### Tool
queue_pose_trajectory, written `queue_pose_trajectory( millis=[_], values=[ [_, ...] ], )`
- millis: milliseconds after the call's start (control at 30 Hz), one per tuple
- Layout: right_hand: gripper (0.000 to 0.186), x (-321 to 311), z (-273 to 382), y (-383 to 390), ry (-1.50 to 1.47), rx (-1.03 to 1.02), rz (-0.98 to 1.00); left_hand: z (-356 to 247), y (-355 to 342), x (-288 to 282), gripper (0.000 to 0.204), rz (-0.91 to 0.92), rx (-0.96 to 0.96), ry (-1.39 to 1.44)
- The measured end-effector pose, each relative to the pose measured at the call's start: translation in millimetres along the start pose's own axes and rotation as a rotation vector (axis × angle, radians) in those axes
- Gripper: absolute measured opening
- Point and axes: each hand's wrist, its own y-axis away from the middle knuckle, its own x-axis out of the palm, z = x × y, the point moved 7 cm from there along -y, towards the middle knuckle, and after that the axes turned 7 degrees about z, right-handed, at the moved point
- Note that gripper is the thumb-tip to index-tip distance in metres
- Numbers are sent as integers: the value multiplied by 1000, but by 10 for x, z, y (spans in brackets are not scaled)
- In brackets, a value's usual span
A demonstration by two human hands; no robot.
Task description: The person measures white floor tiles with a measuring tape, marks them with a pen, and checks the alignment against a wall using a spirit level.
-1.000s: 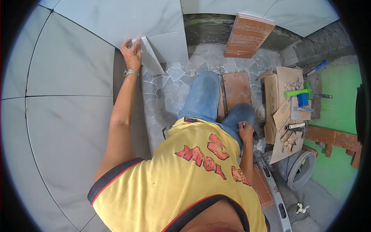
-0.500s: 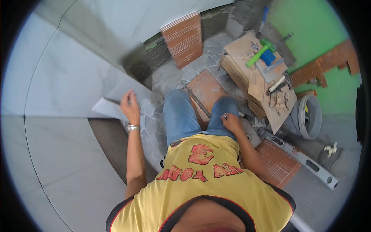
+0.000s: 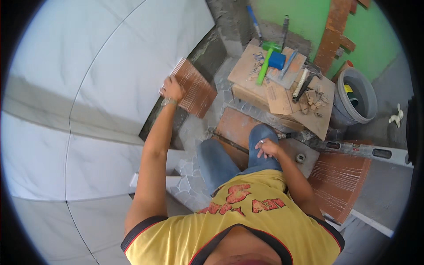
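My left hand [image 3: 172,88], with a metal watch at the wrist, is closed on the upper left edge of a brown-backed tile [image 3: 198,92]. Streaks of pale adhesive cross the tile's back, which leans by the bare strip of wall below large white marbled tiles [image 3: 145,53]. On my right knee rests my right hand [image 3: 268,148], its fingers loosely apart. A small pale spot shows at those fingers, too small to make out. Between my legs and beyond them lies a flat brown tile [image 3: 234,126] with a dark bar across it.
To the right, a cardboard-covered box [image 3: 251,97] carries a green mallet [image 3: 265,66], a blue block [image 3: 277,60] and tile scraps [image 3: 313,99]. Beside it stands a grey bucket [image 3: 366,101]. A spirit level [image 3: 362,150] lies across another streaked tile [image 3: 338,185]. Grey mosaic-patterned flooring [image 3: 190,181] shows by my left leg.
My left hand has moved forward from beside the white ledge and taken hold of the streaked tile. The view has swung left. My right hand stays on the knee, its fingers hanging looser.
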Motion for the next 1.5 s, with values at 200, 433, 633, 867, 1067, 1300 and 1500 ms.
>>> queue_pose_trajectory(
  millis=[200,433,633,867,1067,1300,1500],
  values=[
    [36,-4,-19,80,51,-2,50,-95,47,178,96,-50,-95,-100],
    [35,-86,-140,-111,47,63,111,-114,-2,157,104,48,-74,-129],
    [36,-77,15,-161,96,30,112,-67,-51,7,98,40,-119,-101],
    [37,-48,-310,-329,148,18,124,-12,183,-49,106,85,-169,28],
    [38,-126,-474,-337,163,60,92,-15,144,-43,90,12,-151,75],
    [67,-77,-342,-353,218,-27,199,73,-60,123,32,-38,-94,22],
    [31,189,1679,22,537,-546,362,-69,52,-108,50,-70,-29,169]
  ],
)
